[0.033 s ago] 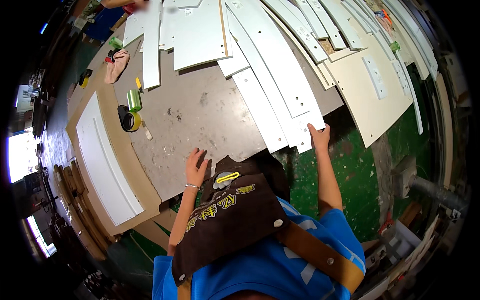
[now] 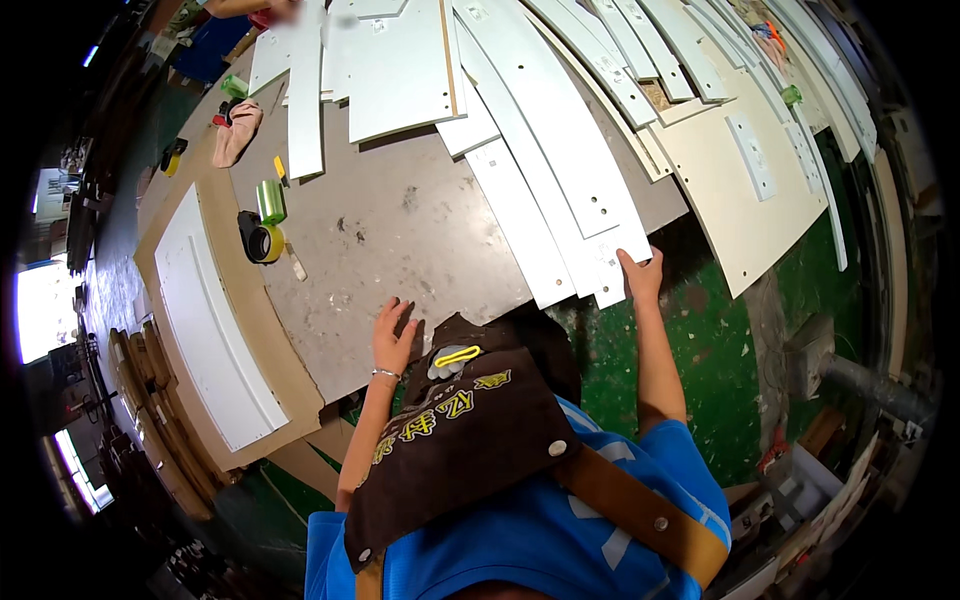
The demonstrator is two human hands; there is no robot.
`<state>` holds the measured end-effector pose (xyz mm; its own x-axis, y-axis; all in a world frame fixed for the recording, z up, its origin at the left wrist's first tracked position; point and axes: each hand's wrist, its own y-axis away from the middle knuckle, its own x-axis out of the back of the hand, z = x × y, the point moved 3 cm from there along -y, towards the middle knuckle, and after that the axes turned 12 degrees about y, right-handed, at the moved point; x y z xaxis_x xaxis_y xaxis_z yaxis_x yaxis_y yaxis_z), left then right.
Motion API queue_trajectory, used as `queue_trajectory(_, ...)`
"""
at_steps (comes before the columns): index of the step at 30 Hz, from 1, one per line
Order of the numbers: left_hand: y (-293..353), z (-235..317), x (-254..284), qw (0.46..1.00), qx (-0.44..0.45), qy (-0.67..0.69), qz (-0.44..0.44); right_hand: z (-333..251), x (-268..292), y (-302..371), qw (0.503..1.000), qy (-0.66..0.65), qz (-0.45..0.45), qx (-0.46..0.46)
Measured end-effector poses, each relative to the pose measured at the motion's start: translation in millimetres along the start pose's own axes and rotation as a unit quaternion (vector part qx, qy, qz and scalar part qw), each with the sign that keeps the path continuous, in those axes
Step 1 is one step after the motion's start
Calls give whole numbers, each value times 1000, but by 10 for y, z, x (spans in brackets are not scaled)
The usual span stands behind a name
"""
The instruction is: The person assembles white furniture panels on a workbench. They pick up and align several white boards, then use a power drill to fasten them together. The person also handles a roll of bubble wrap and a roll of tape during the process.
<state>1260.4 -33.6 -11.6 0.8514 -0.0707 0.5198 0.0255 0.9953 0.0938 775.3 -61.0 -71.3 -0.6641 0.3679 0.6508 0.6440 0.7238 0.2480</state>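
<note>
My right hand (image 2: 643, 270) is at the near corner of a long white panel (image 2: 615, 235), thumb on top and the other fingers at its edge, partly hidden. This panel overlaps other white boards and juts past the table's edge. At the front of the grey-brown table (image 2: 400, 240), my left hand (image 2: 393, 335) rests with its fingers apart, holding nothing. A grey glove with a yellow cuff (image 2: 455, 358) pokes out of my dark apron (image 2: 460, 430), close to that hand.
Left on the table are a green tape roll (image 2: 270, 202), a black tape dispenser (image 2: 258, 238), a yellow cutter (image 2: 281, 170) and a pink cloth (image 2: 237, 133). A white panel (image 2: 215, 320) lies on cardboard. Cream boards (image 2: 745, 190) stand right. A person's arm (image 2: 240, 6) shows far off.
</note>
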Motion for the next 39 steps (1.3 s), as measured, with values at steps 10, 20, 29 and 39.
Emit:
queue_trajectory(10,-65,386,-163,996,-38,-21,-74,-808,-134,-359,933,331,21,141)
queue_trajectory(20,243,227,-198,997,-4,11,-72,-1020,64,93,897,371,-85,225)
queue_trajectory(29,56,504,-468,993,-24,42,-103,-782,360,-266,891,265,140,341)
queue_trajectory(39,-165,979,-589,983,-62,21,-174,-1074,-185,-14,929,263,-21,259)
